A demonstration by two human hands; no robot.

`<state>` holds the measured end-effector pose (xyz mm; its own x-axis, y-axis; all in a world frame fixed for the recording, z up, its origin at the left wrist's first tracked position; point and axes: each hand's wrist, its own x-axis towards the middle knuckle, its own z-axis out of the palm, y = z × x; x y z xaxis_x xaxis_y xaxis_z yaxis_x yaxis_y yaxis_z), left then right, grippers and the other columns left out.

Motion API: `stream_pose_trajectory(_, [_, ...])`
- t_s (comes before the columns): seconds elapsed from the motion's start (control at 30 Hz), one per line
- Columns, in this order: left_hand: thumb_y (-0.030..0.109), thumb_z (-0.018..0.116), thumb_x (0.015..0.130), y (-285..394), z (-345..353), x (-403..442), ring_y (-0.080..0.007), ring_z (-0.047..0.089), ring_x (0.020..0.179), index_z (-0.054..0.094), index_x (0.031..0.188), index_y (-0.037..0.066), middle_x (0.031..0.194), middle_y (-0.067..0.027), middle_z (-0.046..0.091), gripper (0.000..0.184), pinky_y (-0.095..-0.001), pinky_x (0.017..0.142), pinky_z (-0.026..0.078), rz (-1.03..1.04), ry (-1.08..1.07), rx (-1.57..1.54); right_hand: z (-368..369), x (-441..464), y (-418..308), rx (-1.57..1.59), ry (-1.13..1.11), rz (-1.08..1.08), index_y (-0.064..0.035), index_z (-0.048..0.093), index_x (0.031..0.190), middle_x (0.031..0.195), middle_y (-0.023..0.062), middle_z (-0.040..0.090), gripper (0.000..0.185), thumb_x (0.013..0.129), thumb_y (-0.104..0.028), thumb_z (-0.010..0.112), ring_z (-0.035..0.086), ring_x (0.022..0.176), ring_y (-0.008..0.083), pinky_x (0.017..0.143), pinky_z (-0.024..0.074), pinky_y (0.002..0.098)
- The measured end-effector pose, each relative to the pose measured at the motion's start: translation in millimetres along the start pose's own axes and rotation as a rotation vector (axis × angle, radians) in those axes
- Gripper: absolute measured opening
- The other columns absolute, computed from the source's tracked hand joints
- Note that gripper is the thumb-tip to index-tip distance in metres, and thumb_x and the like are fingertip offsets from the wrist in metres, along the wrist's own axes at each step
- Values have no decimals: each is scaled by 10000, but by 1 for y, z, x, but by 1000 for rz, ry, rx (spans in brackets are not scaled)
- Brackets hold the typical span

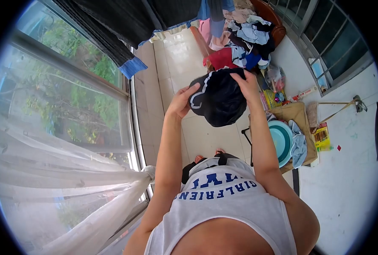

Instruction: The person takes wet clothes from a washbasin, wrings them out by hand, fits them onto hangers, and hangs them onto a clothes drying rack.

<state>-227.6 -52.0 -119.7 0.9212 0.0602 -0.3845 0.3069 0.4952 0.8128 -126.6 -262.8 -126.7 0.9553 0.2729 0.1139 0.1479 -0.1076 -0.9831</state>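
Both hands hold up a dark navy garment, bunched together, with a white cord or trim along its left side; its exact kind is hard to make out. My left hand grips the left edge, thumb on top near the white trim. At the upper right edge, my right hand is closed on the cloth, thumb pressed over it. The garment hangs in front of my body, above the tiled floor.
Dark clothes hang overhead at the upper left. A heap of clothes lies on a wooden seat ahead. To the right stands a teal basin with a light blue cloth beside it. A tied white curtain and windows line the left.
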Motion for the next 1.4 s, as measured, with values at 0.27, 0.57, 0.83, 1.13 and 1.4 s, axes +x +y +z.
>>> stream_pose_trajectory(0.27, [145, 652, 807, 12, 44, -2, -120, 588, 751, 560, 1043, 43, 886, -27, 608, 273, -252, 668, 489, 233, -105, 8, 8, -48, -47, -913, 142, -331, -21, 565, 888, 861, 120, 620, 197, 801, -194, 604, 603, 793, 296, 675, 474, 381])
stream_pose_trajectory(0.57, [170, 609, 723, 12, 61, -14, -386, 570, 719, 561, 869, -34, 738, -220, 593, 255, -404, 638, 450, 589, 273, 936, 73, -46, 2, 656, -377, 157, 6, 574, 968, 912, 38, 605, 153, 842, -64, 525, 590, 847, 128, 766, 473, 255])
stream_pose_trajectory(0.83, [94, 622, 692, 21, 49, -22, -309, 605, 716, 602, 922, -1, 798, -164, 623, 250, -350, 657, 468, 621, 403, 1136, 100, -40, -8, -193, -365, -1, -3, 578, 993, 891, 72, 634, 212, 878, -143, 469, 592, 848, 158, 766, 438, 286])
stream_pose_trajectory(1.13, [-15, 543, 640, 21, 55, -29, -330, 568, 744, 627, 867, 42, 788, -118, 544, 249, -401, 645, 462, 801, 431, 1425, 93, -36, 30, 961, -569, 322, -7, 546, 1099, 1047, 90, 593, 298, 876, -188, 469, 532, 1055, 192, 940, 385, 308])
stream_pose_trajectory(1.4, [-12, 535, 673, -6, 65, -30, -326, 578, 663, 640, 824, 52, 787, -106, 530, 195, -412, 587, 467, 887, 420, 1414, 120, -28, 52, -29, -275, -120, -51, 514, 1105, 1002, 64, 590, 282, 849, -169, 529, 527, 1003, 135, 913, 386, 264])
